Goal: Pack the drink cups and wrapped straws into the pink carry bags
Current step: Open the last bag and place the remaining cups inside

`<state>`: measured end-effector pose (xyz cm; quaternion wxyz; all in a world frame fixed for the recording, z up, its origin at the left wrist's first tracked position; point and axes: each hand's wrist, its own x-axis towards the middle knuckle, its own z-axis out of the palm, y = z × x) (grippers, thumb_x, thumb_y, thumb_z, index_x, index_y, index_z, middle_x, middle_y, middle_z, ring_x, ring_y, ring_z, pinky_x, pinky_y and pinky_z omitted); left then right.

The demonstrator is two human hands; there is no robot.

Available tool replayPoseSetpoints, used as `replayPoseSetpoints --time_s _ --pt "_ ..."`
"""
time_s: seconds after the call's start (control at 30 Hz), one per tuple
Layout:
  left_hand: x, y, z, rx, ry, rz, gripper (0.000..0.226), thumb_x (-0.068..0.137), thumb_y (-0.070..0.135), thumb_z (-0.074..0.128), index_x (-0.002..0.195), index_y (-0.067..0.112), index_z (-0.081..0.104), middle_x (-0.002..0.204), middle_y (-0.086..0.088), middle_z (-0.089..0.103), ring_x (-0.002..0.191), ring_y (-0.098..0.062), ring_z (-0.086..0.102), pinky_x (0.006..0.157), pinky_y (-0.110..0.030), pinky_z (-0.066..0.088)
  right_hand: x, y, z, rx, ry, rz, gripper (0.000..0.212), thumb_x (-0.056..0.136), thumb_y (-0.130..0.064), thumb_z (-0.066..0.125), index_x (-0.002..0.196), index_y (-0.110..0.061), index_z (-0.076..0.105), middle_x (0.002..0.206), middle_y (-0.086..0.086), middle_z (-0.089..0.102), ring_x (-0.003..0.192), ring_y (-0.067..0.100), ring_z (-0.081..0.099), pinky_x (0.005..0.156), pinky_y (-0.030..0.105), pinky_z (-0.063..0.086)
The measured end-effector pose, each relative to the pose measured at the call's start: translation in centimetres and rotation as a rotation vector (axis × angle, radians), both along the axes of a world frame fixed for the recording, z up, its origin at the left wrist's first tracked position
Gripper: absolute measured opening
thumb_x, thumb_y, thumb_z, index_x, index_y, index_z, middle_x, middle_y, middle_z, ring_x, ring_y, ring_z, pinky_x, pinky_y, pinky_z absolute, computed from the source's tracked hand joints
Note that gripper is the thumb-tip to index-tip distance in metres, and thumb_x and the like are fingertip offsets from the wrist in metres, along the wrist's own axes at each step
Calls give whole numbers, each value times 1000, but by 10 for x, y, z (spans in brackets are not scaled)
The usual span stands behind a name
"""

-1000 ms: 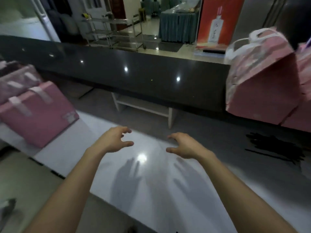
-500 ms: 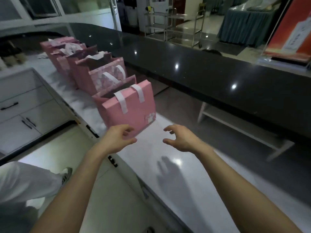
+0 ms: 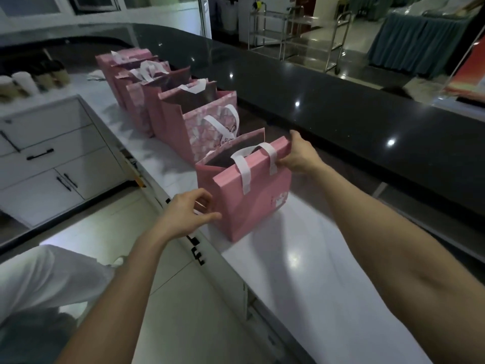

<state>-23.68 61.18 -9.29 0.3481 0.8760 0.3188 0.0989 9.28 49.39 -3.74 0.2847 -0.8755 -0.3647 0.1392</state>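
Note:
Several pink carry bags stand in a row on the white counter (image 3: pixel 309 279). The nearest pink bag (image 3: pixel 256 198) has white strap handles and stands open at the top. My right hand (image 3: pixel 299 156) grips its top right corner. My left hand (image 3: pixel 187 212) touches its lower left edge with curled fingers. Behind it stands a patterned pink bag (image 3: pixel 207 130), and more bags (image 3: pixel 136 74) continue to the far end. Several drink cups (image 3: pixel 31 81) stand at the far left on the counter. No wrapped straws are visible.
A black raised bar top (image 3: pixel 341 101) runs along the right of the counter. White cabinets and drawers (image 3: pixel 49 158) are at the left, with tiled floor below. My white-clothed leg (image 3: pixel 44 279) shows at the lower left. Metal trolleys (image 3: pixel 294 30) stand beyond the bar.
My view has swung left along the counter to the row of bags. Both hands have reached forward from empty air onto the nearest pink bag, the right one taking its top corner.

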Motion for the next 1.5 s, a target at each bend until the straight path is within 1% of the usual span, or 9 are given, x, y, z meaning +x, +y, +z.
replayPoseSetpoints --time_s 0.1,0.23,0.43,0.8,0.97,1.07,1.13,1.27,1.5 --pt "6 5 1 -24 -11 -25 55 78 56 94 122 35 68 114 20 74 103 1 72 89 -36 64 7 -11 -13 55 -46 -6 74 85 -26 89 150 -20 54 136 5 69 110 18 64 89 32 53" --pt "23 4 1 -27 -74 -15 50 85 46 91 128 33 68 113 19 75 98 0 74 87 -32 63 1 -60 -28 166 -27 -75 61 86 -25 90 139 -25 60 118 -4 68 107 18 68 93 38 60" --pt "71 -23 -2 -59 -147 -121 24 92 37 88 112 32 76 100 16 80 89 1 76 82 -25 61 -18 -182 -45 216 -20 -225 72 90 -22 86 152 -29 51 139 0 69 115 20 70 101 44 62" --pt "178 -191 -4 63 -150 -447 23 98 24 77 104 46 75 95 13 71 86 -6 69 82 -33 57 -94 -433 -51 303 -41 -543 101 84 -30 93 163 -39 30 112 -25 67 100 7 72 93 42 66" --pt "202 -287 2 -40 -182 -356 50 104 39 73 150 34 53 103 7 77 87 -9 77 79 -35 62 -147 -505 -47 348 -45 -432 104 78 -69 85 162 -45 29 98 -19 76 87 5 76 76 23 64" --pt "190 -331 9 -328 -276 -259 65 110 48 60 163 26 31 120 -2 77 98 -11 80 75 -40 69 -158 -534 -44 464 -182 -430 68 92 -77 65 145 -37 56 88 -18 73 79 6 73 66 23 61" --pt "178 -354 17 -455 -280 -197 67 109 58 55 160 22 31 134 -9 71 110 -19 77 79 -48 70 -146 -547 -43 558 -291 -604 44 103 -63 58 131 -31 67 96 -16 71 85 8 70 73 37 61" --pt "162 -389 35 -538 -179 -197 71 101 73 55 148 23 41 139 -8 64 114 -24 74 77 -52 70 -127 -545 -36 439 33 -696 65 110 -64 42 161 -26 48 153 -3 62 136 18 61 115 48 50" --pt "189 -395 60 -369 -32 -302 106 86 61 85 167 26 27 143 -1 60 121 -26 68 92 -46 65 -142 -531 -39 548 62 -386 34 111 -54 50 125 -30 70 85 -13 81 73 9 79 67 32 63"
